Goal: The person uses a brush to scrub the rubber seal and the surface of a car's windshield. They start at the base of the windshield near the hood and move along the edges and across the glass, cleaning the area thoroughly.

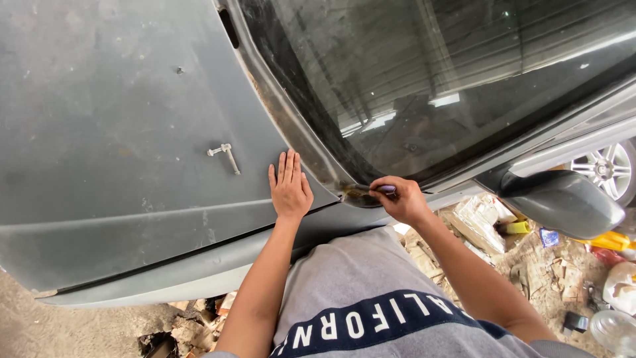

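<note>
My left hand [289, 187] lies flat, fingers together, on the grey car hood [119, 132] near its rear corner. My right hand [399, 197] grips a small tool with a purple handle [386, 189]. Its tip touches the rusty lower corner of the windscreen frame [350, 193], where the dark windscreen [450, 79] meets the body. A small metal L-shaped key [225, 155] lies on the hood, left of my left hand.
A black side mirror [563, 202] juts out at the right, with a wheel [606, 169] behind it. Rubble, scrap paper, bottles and a yellow object [517, 227] litter the ground at the right and below the fender [165, 282].
</note>
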